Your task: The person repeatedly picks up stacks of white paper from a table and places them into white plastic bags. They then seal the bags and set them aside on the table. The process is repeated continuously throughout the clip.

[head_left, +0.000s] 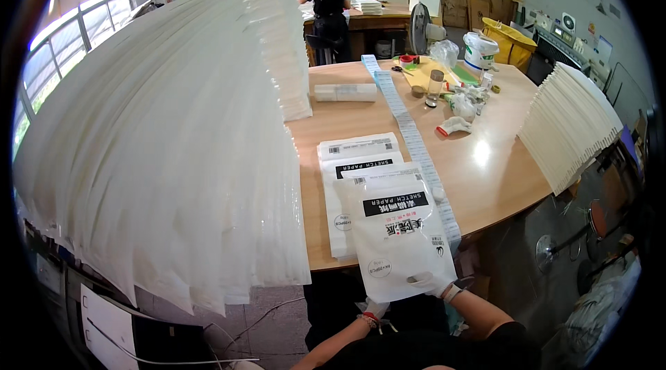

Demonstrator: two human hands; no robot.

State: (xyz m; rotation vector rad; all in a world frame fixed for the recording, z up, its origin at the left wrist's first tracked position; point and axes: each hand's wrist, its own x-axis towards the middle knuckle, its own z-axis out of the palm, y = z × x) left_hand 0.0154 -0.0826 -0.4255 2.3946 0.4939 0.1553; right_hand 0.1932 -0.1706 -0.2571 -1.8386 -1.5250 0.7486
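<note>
A white printed packet of paper [395,245] is tilted up at the near table edge, its near end hanging over my lap. My left hand [377,308], in a white glove, grips its near left corner from below, with most fingers hidden. On the near right corner, my right hand [436,285], also gloved, has its thumb over the top face and its other fingers underneath. Beneath and behind this packet, a pile of similar packets [333,193] lies on the table. A long strip of pale blue labels [409,131] runs along their right side.
Tall stacks of white sheets or bags [173,127] crowd the left; another stack [572,127] stands at the right table edge. Scissors [397,69], a glass jar [434,89], a loose glove [454,126] and a white bucket [480,51] sit farther back. A person [326,6] works beyond.
</note>
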